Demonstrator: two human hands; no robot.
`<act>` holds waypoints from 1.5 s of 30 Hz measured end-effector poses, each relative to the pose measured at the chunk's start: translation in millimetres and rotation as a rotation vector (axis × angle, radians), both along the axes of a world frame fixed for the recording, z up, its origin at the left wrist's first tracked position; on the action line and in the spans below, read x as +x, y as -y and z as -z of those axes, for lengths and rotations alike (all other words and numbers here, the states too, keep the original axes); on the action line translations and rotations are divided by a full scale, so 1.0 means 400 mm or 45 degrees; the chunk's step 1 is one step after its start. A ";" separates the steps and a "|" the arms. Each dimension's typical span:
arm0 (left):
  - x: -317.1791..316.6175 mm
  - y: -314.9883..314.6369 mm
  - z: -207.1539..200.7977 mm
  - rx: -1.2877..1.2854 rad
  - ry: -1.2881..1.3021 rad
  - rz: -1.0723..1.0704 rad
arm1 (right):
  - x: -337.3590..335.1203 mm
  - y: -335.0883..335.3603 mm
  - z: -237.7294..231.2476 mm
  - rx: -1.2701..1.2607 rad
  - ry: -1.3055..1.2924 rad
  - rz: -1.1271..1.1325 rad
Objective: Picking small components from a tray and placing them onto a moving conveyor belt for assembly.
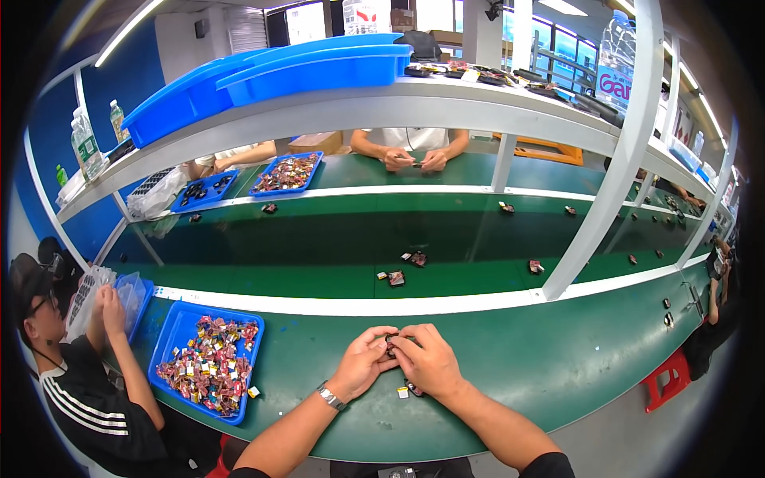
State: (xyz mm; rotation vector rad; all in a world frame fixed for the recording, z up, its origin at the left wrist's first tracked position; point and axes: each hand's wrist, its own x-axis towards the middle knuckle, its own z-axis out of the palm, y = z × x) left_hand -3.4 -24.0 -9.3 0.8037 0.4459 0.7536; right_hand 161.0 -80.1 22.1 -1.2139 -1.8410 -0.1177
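Near the front middle of the green bench, both hands meet at a small black piece (390,345). My left hand (362,366) is closed around it from the left, a metal-band watch on that wrist. From the right, my right hand (431,363) pinches the same piece, and its fingers cover much of it. Just below the hands lies a small whitish-yellow square part (403,393). Beside it a dark piece (414,389) is partly hidden under my right hand.
A blue tray (170,338) heaped with small reddish parts stands to my left. Beyond a white rail (335,305), small assemblies (396,278) lie on a green belt (319,247). A shelf post (602,191) rises at right. Co-workers' hands (410,159) are across and at left.
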 end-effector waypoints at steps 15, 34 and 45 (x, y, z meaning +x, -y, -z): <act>0.006 0.006 0.003 0.052 -0.064 -0.019 | 0.017 -0.009 0.006 0.019 0.102 -0.047; 0.017 0.011 0.000 0.196 -0.239 -0.147 | 0.008 -0.006 0.006 0.004 0.058 0.001; 0.029 0.006 0.020 0.375 -0.296 -0.352 | -0.014 -0.012 0.029 -0.112 0.052 -0.088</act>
